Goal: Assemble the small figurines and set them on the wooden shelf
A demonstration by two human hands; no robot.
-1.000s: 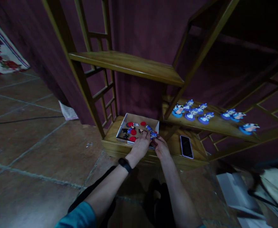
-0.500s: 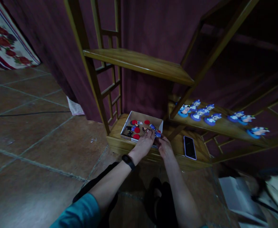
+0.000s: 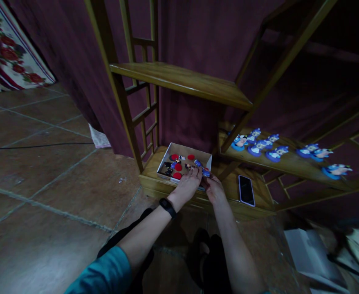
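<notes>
A shallow cardboard box point(image 3: 164, 161) sits on the low wooden ledge. Inside lie several small figurines and red round discs, among them a red disc point(image 3: 191, 157) and a dark figurine point(image 3: 169, 167). At the box's front right, my left hand point(image 3: 192, 179) reaches over the rim with fingers bent down. Close beside it, my right hand point(image 3: 213, 186) is closed, its fingertips meeting the left ones. Whatever lies between them is mostly hidden by the fingers. A blue figurine point(image 3: 205, 173) shows right at the fingertips, and I cannot tell whether it is held.
Several blue-and-white figurines on round bases, one at the front point(image 3: 277, 153), stand on the right-hand shelf point(image 3: 305, 169). A phone point(image 3: 246, 190) lies on the ledge right of my hands. Above the box runs a wooden shelf point(image 3: 182, 81). A pale box point(image 3: 313, 253) is on the floor.
The view has shifted slightly, so everything sits a little further right. Both hands stay together at the box's front right corner, with only slight finger movement.
</notes>
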